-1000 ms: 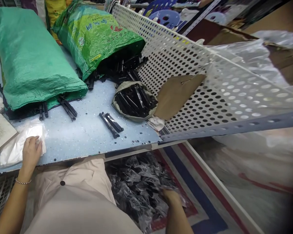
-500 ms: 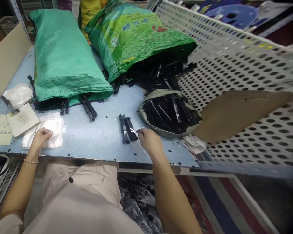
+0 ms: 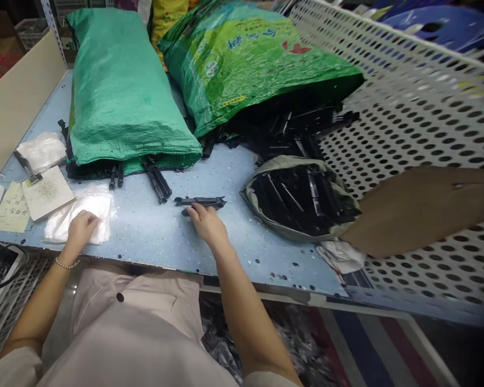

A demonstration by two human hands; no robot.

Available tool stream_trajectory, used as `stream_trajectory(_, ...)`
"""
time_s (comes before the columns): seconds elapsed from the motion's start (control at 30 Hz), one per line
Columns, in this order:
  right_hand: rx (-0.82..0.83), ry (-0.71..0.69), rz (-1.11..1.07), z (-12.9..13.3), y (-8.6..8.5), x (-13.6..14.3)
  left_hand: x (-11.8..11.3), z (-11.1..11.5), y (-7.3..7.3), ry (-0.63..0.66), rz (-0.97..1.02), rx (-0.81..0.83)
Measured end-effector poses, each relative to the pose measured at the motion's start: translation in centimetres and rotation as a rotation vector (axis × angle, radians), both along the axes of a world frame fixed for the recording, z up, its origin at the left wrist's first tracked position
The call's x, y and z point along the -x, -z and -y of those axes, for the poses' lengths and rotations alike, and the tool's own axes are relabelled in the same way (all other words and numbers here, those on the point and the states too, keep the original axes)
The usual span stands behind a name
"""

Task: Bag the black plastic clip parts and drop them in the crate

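We note the left hand [image 3: 81, 230] on plastic bags [image 3: 101, 203], fingertips bunched, pinch unconfirmed, right hand [image 3: 208, 227] touching black pieces [image 3: 205, 202], its grip we cannot tell, plain green sack [image 3: 125, 97] beyond.

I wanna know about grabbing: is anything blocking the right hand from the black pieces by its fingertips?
Nothing visible is: the right hand touches those black pieces. The plain green sack lies beyond them, not between.
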State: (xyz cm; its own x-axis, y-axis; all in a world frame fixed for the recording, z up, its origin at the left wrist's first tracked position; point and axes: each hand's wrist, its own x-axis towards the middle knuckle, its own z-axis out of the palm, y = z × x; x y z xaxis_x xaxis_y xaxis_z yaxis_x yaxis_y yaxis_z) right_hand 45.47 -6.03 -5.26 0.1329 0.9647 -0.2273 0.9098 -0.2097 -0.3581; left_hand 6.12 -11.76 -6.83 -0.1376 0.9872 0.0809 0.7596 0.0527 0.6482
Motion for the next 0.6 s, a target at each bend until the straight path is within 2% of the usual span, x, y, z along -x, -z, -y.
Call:
stream_trajectory(0.07, 0.091, -0.045, 0.066, 0.1, -0.5, 0.2, 0.7, -0.3, -0.2, -0.066, 0.109, 0.034)
stream_trajectory(0.17, 0.13, -0.114, 0.147, 1.2, -0.4, -1.1, 1.3, 0.0, -0.5, -0.146, 0.211, 0.052)
stream_trajectory(0.23, 0.097, -0.083, 0.15, 2.0, 0.0, -2.5, 1.3, 0.5, -0.6, -0.185, 0.206, 0.046)
stream_trajectory(0.3, 0.044, 0.003, 0.058, 2.3, 0.5, -3.6, 1.2, 0.7, -0.3, -0.222, 0.223, 0.022)
stream_trajectory(0.37, 0.033, 0.087, -0.218, 2.5, 0.8, -3.6, 1.2, 0.7, 0.2, -0.243, 0.305, -0.007)
stream_trajectory(0.43, 0.082, 0.134, -0.655, 2.8, 0.8, -2.0, 1.3, 0.4, 0.6, -0.248, 0.414, -0.04)
stream_trajectory(0.53, 0.285, 0.12, -1.289, 3.8, 0.8, 3.1, 1.3, 0.0, 1.0, -0.241, 0.553, -0.025)
stream_trajectory(0.6, 0.496, 0.081, -1.571, 4.7, 0.9, 7.4, 1.0, -0.2, 0.9, -0.221, 0.65, 0.049)
